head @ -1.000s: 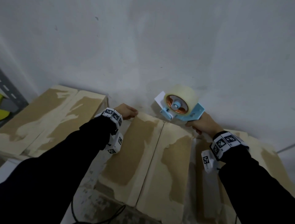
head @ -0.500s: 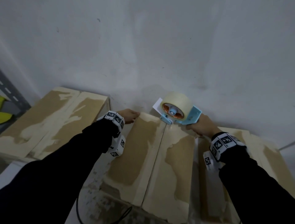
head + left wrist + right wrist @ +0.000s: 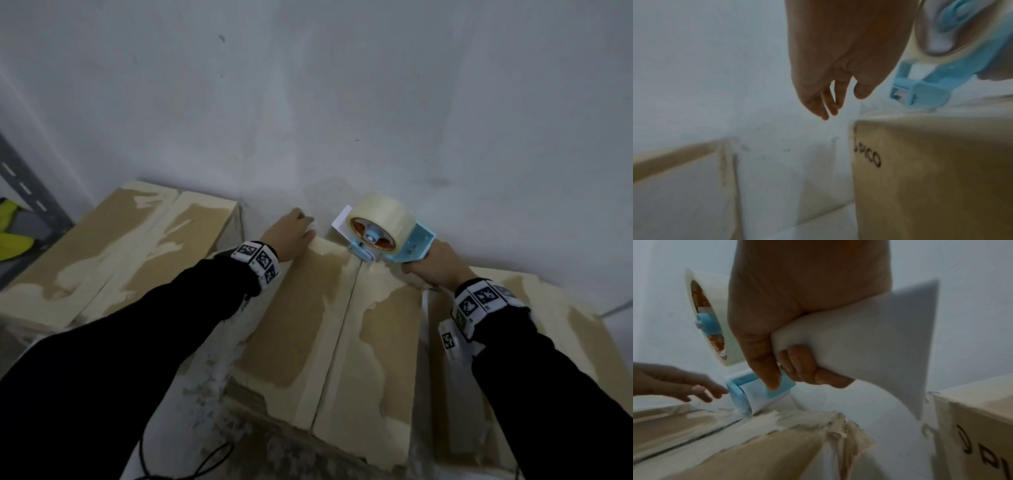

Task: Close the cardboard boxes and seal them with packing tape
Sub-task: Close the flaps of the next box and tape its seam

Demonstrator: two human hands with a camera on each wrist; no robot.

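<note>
The middle cardboard box [image 3: 298, 325] lies with both flaps down and its seam [image 3: 337, 342] running away from me. My right hand [image 3: 435, 263] grips the handle of a blue tape dispenser [image 3: 383, 236] loaded with a clear tape roll [image 3: 715, 321]. Its roller [image 3: 748, 395] sits on the far end of the seam, close to the wall. My left hand [image 3: 291, 233] lies over the box's far left corner, and its fingers [image 3: 818, 104] hang relaxed past the edge, holding nothing. The fingertips of that left hand [image 3: 684, 382] are close beside the roller.
A second closed box [image 3: 120, 257] stands to the left and a third [image 3: 565, 325] to the right, with narrow gaps between. The white wall [image 3: 342, 102] rises directly behind all of them. A grey metal post [image 3: 27, 192] and a yellow item [image 3: 10, 233] are far left. A black cable [image 3: 191, 469] lies below.
My right hand has lowered the dispenser from above the box onto the far end of the seam. My left hand has slid along the far edge towards the dispenser.
</note>
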